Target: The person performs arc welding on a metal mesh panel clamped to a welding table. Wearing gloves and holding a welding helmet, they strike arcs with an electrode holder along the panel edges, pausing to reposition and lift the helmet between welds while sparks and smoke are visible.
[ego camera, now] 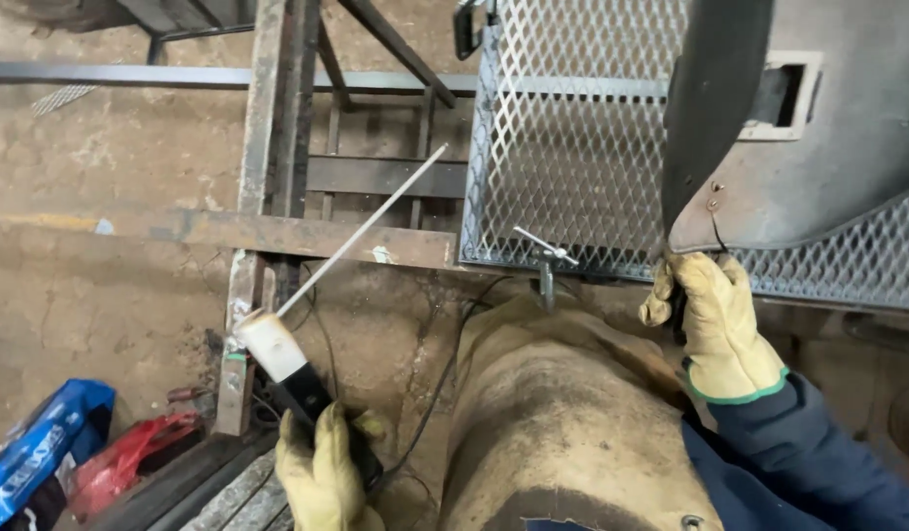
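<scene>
- The left hand [322, 472], in a tan leather glove, is clamped around the black grip of an electrode holder [282, 364] low in the view; its white head points up and right
- A long grey welding rod [366, 231] sits in that head and slants up toward the rusty steel frame [277, 231], its tip in the air just short of the expanded-metal mesh panel [572, 147], touching nothing
- The right hand [715, 320], gloved the same way, is closed on the lower edge of a dark hand-held welding shield [769, 128], lifted to the right and partly covering the mesh
- Judged from this, the step in hand is lining up for a weld: no arc shows, and the rod is clear of the steel
- The next move would seem to call for a steady tip on a joint and the shield squarely before the eyes
- A small clamp [545, 258] stands at the bottom edge of the mesh
- A dark cable [444, 379] trails down beside the knee
- A blue packet [41, 447] and a red bag [130, 452] lie on the dirt floor at lower left
</scene>
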